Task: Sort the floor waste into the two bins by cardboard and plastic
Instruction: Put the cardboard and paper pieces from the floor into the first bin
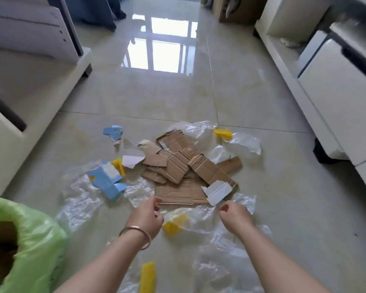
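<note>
A heap of brown cardboard pieces (184,166) lies on the tiled floor ahead of me. Blue-and-white carton scraps (106,180) lie to its left, with a smaller one (114,132) farther back. Clear plastic bags with yellow strips (178,224) are spread around the heap and under my arms. My left hand (147,218) hovers at the near edge of the largest cardboard sheet, fingers curled and apart, holding nothing. My right hand (235,216) hangs beside a white card scrap (217,192), also empty. A bin with a green liner (34,246) stands at the lower left with cardboard inside.
A white sofa base (30,106) runs along the left. White cabinets (336,98) line the right wall. A brown box (241,11) stands at the far end. The glossy floor (156,92) stretches bare beyond the heap. Only one bin is in view.
</note>
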